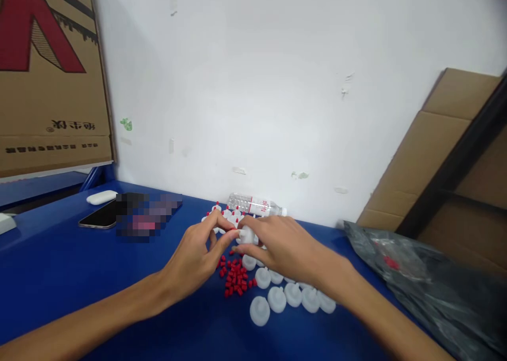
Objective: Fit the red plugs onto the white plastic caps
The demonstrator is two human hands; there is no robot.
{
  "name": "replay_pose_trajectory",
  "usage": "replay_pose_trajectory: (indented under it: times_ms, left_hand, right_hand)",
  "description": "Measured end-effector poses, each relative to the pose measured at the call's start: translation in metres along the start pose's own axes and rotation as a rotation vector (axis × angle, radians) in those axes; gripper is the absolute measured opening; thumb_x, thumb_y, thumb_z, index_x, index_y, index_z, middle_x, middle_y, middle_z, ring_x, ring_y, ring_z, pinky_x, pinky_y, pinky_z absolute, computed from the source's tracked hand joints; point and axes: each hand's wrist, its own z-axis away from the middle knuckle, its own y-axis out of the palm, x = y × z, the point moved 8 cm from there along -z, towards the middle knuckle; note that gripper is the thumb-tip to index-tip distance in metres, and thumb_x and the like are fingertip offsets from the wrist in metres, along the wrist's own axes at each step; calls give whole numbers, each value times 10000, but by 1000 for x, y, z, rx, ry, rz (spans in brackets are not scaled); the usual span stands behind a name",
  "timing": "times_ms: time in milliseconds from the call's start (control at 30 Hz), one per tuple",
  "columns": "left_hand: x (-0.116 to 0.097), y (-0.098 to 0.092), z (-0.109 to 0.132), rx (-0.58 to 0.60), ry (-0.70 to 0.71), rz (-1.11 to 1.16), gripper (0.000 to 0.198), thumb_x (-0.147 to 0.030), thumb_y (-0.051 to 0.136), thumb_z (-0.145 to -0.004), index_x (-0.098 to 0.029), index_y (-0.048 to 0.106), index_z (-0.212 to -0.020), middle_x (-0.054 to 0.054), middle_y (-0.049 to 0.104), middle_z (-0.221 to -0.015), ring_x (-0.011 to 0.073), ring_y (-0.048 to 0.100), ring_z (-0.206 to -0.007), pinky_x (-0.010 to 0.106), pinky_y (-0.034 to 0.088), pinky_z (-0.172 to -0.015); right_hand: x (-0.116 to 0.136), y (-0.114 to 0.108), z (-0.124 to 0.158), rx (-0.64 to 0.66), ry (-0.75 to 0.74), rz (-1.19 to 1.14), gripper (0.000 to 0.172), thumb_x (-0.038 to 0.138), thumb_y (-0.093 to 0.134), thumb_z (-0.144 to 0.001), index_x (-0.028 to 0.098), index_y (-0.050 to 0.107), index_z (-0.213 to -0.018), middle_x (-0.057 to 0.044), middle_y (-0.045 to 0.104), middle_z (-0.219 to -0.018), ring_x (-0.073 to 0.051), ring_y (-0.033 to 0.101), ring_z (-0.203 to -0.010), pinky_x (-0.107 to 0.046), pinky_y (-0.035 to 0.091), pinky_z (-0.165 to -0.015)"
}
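Note:
My right hand grips a small white plastic bottle cap with a narrow spout pointing left. Thumb and index finger of my left hand pinch a small red tip cap at the end of that spout. Below my hands lies a pile of loose red tip caps on the blue table. To the right and partly under my right forearm are several white spouted caps without red tips. Behind my fingers stand several white caps with red tips, partly hidden by my hands.
A clear plastic bottle lies on its side against the white wall. At the left are a phone and a white oval case on the blue table. A dark plastic bag and cardboard are at the right; a large box rises left.

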Motion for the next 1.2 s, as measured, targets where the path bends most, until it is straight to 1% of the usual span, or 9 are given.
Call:
replay_pose_trajectory:
  times_ms: [133,400,600,667,767,900,967,1033,1200]
  left_hand:
    - [-5,13,7,113,75,-29,203,-364,457,-1041,-204,561,-972,-2,635,-847,132,558,-658,265,430,-614]
    - [-18,25,13,334,216,-164,133,-334,486,-1027,-208,532,-1033,14,600,-936,164,554,-799,283,399,-685]
    - [-31,37,21,437,308,-96,314,-300,315,-1073,-195,483,-829,-4,521,-773,157,454,-705,288,334,-635]
    - [-29,33,17,420,249,3,374,-309,292,-1079,-192,455,-764,-13,506,-726,147,457,-684,282,345,-643]
    - [-13,21,3,351,93,75,455,-353,253,-1086,-192,417,-693,-23,480,-658,136,449,-622,282,348,-619]
    - [7,11,-10,291,91,-283,400,-380,320,-1063,-195,469,-742,2,531,-737,181,473,-727,315,358,-683]
    - [15,17,-10,338,92,-393,327,-363,365,-1051,-196,542,-832,22,592,-847,203,524,-828,330,390,-741]
    - [21,23,-8,385,76,-413,295,-335,377,-1049,-200,597,-905,37,621,-945,209,567,-903,335,425,-785]
    - [28,33,-4,446,77,-440,301,-292,405,-1038,-221,696,-1015,54,644,-1040,197,620,-915,322,483,-792]
  right_hand:
    - [10,0,27,-175,42,7,298,432,526,-1017,217,569,-1219,-58,717,-1004,-223,693,-841,-324,493,-658]
    - [24,4,56,-498,-159,60,315,383,541,-1020,158,597,-1234,-82,749,-995,-189,708,-855,-291,523,-700]
    - [22,10,66,-582,-241,-23,215,319,561,-1011,166,591,-1159,-45,772,-990,-147,725,-767,-266,526,-647]
    - [16,4,71,-633,-278,12,196,271,598,-986,167,590,-1151,-47,777,-1021,-146,737,-802,-255,535,-669]
    - [-18,-15,84,-771,-180,120,261,222,659,-948,183,588,-1196,-46,778,-1072,-142,748,-828,-230,540,-715]
    - [-103,-33,102,-774,345,217,297,395,596,-977,240,609,-1230,15,756,-802,-134,661,-526,-250,472,-539]
    - [-138,-29,111,-672,520,175,313,471,570,-965,260,625,-1191,27,721,-723,-162,656,-535,-277,468,-565]
    - [-162,-19,117,-540,620,166,320,504,570,-935,271,634,-1145,1,747,-847,-199,685,-635,-300,455,-584]
    - [-193,4,134,-399,659,115,279,494,577,-874,252,681,-965,-56,713,-1048,-231,675,-785,-323,446,-634]
